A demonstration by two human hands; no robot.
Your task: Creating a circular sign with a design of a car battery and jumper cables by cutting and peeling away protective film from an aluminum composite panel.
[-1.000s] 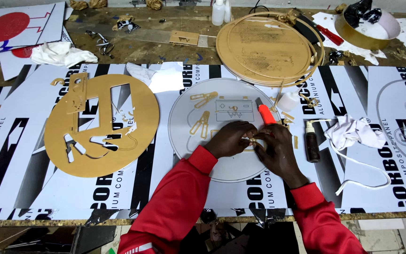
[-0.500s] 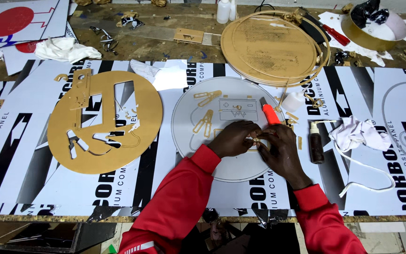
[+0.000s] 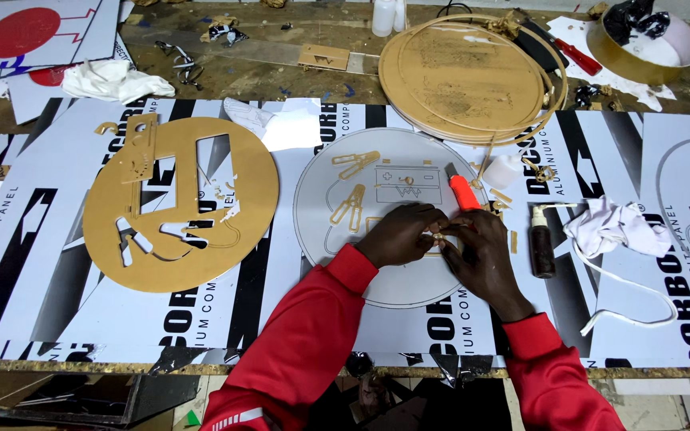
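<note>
Gold piece [image 3: 438,233] stays pinched in our left hand [image 3: 399,235] and right hand [image 3: 482,254] over the disc [image 3: 325,209], unmoved.

Red long sleeves [image 3: 313,335], white-striped cuff hem

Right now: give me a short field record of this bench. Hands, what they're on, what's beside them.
left hand: pinching a small gold cut-out piece, resting on the pale round disc
right hand: fingertips on the same piece, orange-handled knife against it
on disc: gold cut-out shapes laid flat
left of disc: gold round sheet with cut-out holes
right of hands: small dark bottle, white rag
behind: stacked gold rings
</note>
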